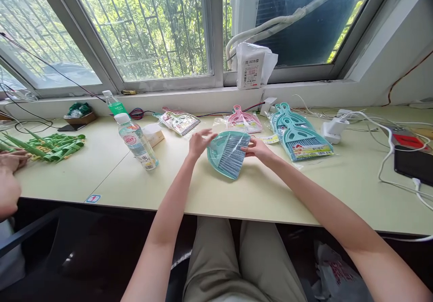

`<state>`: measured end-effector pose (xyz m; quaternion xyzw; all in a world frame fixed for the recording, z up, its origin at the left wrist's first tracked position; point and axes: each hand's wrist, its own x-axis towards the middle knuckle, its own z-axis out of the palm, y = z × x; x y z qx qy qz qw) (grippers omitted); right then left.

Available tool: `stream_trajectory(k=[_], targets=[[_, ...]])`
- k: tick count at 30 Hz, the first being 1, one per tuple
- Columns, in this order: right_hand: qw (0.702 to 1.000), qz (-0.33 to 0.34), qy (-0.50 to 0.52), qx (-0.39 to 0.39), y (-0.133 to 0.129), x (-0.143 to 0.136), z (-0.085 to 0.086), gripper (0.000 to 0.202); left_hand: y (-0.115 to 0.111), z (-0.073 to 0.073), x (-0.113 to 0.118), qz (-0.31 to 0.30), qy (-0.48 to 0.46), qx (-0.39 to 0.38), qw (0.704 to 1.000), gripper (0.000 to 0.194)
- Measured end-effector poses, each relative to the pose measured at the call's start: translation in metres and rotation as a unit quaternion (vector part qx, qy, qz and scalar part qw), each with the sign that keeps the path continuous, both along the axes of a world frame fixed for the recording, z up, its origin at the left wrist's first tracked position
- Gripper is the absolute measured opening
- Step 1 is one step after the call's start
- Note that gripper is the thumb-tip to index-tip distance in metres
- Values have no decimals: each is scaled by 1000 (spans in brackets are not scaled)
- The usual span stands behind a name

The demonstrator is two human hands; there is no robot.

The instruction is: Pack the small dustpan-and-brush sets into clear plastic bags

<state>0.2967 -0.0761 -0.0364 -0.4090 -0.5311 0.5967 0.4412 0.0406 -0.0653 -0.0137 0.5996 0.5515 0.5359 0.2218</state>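
A teal mini dustpan and brush set (226, 155) with grey-blue bristles is held tilted above the table in front of me. My left hand (200, 144) is at its upper left edge, fingers closed there with the forefinger partly stretched out. At the right, my right hand (257, 149) pinches the edge beside the bristles between thumb and fingers. Just behind it lies a pink wrapped dustpan set (242, 120). Right of my right hand, teal wrapped dustpan sets (302, 135) overlap one another, with a yellow label on the front one.
Clear bottles (135, 141) and a tissue box (154, 134) stand to the left. Another wrapped set (179, 120) lies by the wall. A co-worker's hand (13, 160) rests near green plant pieces (56, 146). Chargers (334, 128), cables and a phone (412, 164) lie at right.
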Motion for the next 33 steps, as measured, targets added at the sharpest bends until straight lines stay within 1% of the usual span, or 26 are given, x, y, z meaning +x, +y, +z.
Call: stream_trajectory(k=[2,3,5,7,8,10,11,12,13,14,15,17,18,19,20,21,23,24,25,26,27,28,29,30,31,33], targets=[[1000,21,-16,1,-2,-1,3,43,4,-3,-2,-20,-1,-53,998,16],[1000,22,-20,1,-1,0,4,42,7,-5,-8,8,-9,-61,998,12],[1000,5,-20,4,3,7,5,41,11,-10,-30,138,-15,-60,988,7],[999,-39,-9,7,11,20,5,38,11,-16,-58,327,25,-77,941,12],[998,-68,1,7,16,27,3,36,10,-18,-71,392,53,-97,914,18],[992,-126,27,-5,25,40,-1,31,7,-19,-88,484,93,-127,861,41],[988,-147,40,-17,28,44,-4,29,5,-18,-90,507,107,-121,847,52],[986,-159,51,-28,30,45,-6,27,4,-15,-88,512,122,-99,844,59],[984,-163,61,-36,30,45,-7,26,3,-12,-81,495,137,-64,856,62],[984,-161,71,-39,30,43,-8,25,2,-9,-70,451,149,-25,880,60],[984,-154,80,-37,28,40,-8,24,2,-6,-56,382,152,5,912,55],[986,-135,96,-24,22,32,-8,23,1,-4,-23,185,103,1,977,47],[987,-124,100,-19,19,27,-7,23,1,-5,-6,75,47,-41,995,45],[989,-108,98,-16,17,24,-5,23,-1,-8,10,-23,-13,-103,994,46],[992,-89,88,-15,16,22,-4,24,-3,-12,24,-104,-61,-146,982,48],[995,-69,70,-14,15,22,-3,27,-5,-16,36,-148,-97,-164,970,47],[999,-48,12,-8,15,25,1,38,-11,-24,50,-169,-139,-163,962,44],[998,-63,-22,6,16,29,4,44,-13,-27,54,-162,-145,-146,965,41],[993,-101,-56,33,16,32,7,48,-15,-29,56,-153,-145,-126,969,39],[979,-161,-93,76,15,35,10,50,-16,-31,57,-149,-140,-107,973,37],[954,-231,-135,133,13,37,13,49,-17,-31,58,-147,-131,-93,976,37],[918,-292,-184,195,9,37,16,47,-18,-32,59,-147,-120,-86,978,38],[878,-324,-242,256,5,34,18,43,-19,-32,60,-149,-109,-85,979,39],[841,-323,-307,308,-1,29,20,40,-20,-32,62,-154,-98,-88,979,40],[809,-295,-373,346,-8,22,20,36,-22,-31,65,-161,-86,-90,979,41],[760,-208,-482,383,-21,4,18,30,-26,-31,70,-175,-61,-91,978,42]])
